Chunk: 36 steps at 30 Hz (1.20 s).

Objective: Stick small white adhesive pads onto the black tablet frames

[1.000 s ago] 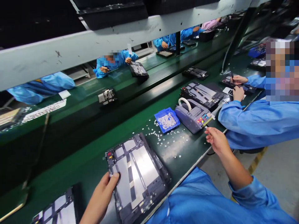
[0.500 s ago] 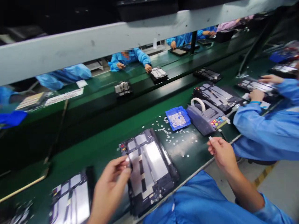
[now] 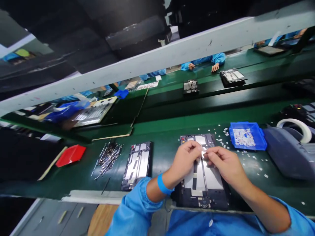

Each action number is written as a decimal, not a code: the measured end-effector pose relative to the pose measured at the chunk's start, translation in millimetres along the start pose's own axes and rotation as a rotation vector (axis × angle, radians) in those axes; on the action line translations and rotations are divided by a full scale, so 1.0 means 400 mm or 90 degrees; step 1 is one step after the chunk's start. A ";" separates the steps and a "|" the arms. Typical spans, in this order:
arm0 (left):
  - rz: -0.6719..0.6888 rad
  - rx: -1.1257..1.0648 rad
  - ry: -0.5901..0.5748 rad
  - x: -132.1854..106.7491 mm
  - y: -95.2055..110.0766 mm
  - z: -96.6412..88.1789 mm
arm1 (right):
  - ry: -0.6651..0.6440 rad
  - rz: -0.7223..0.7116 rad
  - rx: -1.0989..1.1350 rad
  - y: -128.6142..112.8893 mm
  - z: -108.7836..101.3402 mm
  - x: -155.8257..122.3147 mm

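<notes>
At lower centre, the left hand (image 3: 183,159) and right hand (image 3: 223,163) meet above the open tablet (image 3: 204,185) on the counter (image 3: 162,154), fingers (image 3: 195,147) of both pinching what looks like a small pale sticker (image 3: 203,151).

we're on an electronics assembly line: long green conveyor belt (image 3: 169,123), opened tablets (image 3: 137,164) laid along it, blue-smocked workers (image 3: 204,60) on the far side, a tape dispenser (image 3: 287,147) at right.
</notes>
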<state>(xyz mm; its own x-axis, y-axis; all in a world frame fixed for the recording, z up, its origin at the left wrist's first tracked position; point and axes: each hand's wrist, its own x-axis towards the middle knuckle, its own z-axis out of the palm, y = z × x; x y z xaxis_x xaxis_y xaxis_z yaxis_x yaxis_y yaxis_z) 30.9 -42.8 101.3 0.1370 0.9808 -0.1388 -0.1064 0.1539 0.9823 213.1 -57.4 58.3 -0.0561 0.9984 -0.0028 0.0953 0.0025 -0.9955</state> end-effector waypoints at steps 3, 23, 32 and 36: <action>0.017 0.052 0.053 0.015 0.026 -0.099 | -0.017 -0.126 -0.222 0.016 -0.038 0.053; 0.255 0.802 -0.190 0.052 0.061 -0.210 | -0.275 -0.627 -0.790 0.004 0.010 0.263; 0.256 0.943 -0.249 0.053 0.064 -0.187 | -0.285 -0.669 -0.806 0.008 0.013 0.272; 0.261 0.952 -0.246 0.053 0.059 -0.182 | -0.292 -0.662 -0.803 0.012 0.009 0.273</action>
<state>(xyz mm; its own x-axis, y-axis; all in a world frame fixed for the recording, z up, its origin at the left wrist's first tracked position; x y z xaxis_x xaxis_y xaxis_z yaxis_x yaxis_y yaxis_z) -40.5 -9.8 112.3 0.5981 0.8006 -0.0363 0.7879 -0.5790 0.2098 203.6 51.4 52.8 -0.8396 0.4501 0.3041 0.4966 0.8629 0.0940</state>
